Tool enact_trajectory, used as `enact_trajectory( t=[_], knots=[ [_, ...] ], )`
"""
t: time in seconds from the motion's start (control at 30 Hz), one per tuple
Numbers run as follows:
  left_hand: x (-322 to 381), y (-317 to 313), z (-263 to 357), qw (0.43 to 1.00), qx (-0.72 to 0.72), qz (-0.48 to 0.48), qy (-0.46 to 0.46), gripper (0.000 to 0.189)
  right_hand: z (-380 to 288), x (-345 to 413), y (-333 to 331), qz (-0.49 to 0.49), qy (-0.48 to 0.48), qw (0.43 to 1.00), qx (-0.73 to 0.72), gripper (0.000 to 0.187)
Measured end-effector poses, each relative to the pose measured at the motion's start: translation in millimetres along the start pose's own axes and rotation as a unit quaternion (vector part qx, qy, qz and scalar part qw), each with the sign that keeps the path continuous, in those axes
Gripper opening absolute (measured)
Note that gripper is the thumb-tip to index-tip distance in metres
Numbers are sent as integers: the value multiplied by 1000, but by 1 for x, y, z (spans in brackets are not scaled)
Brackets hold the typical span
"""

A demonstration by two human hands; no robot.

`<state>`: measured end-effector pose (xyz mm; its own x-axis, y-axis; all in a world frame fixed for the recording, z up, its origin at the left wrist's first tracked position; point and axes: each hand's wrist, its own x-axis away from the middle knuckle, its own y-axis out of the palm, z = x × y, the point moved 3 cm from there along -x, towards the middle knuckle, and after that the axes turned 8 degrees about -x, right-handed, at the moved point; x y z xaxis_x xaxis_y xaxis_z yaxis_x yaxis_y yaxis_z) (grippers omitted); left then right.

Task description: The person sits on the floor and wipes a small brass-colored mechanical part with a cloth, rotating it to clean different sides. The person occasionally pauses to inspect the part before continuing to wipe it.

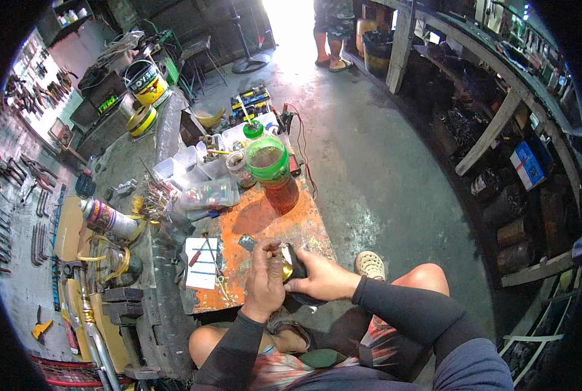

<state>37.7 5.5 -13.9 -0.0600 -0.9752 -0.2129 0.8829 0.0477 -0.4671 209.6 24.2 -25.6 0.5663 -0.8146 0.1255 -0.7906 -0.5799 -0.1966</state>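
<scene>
Both hands meet over the near edge of a worn orange tabletop (251, 225). My right hand (322, 276) grips a rounded black part (298, 268) with a shiny brass-coloured face, thumb on the near side. Against the brass side, my left hand (264, 281) has its fingers curled and its thumb raised; its palm hides part of the piece. A small dark flat object (247, 242) lies just beyond the left fingers. To the left, a white ruled sheet (200, 273) has a red-handled screwdriver (195, 258) and other thin tools lying on it.
A green-capped plastic bottle (267, 159) of reddish liquid stands at the far end, beside a clear parts box (210, 194) and a glass jar (239, 168). A bench vise (124, 305) and a spray can (107, 217) are leftward. Another person's legs (334, 46) show near the doorway.
</scene>
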Motion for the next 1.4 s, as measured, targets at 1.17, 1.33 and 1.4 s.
enact_trajectory(
  t=[1.17,1.33,1.4],
  knots=[
    [1,-8,-16,867,467,-19,-174,53,-53,22,-5,183,-182,962,92,61],
    [4,-7,-15,878,466,-6,-104,62,-42,18,7,151,-148,971,113,64],
    [2,-7,-19,908,408,43,-85,56,-46,17,8,158,-153,970,105,65]
  ],
)
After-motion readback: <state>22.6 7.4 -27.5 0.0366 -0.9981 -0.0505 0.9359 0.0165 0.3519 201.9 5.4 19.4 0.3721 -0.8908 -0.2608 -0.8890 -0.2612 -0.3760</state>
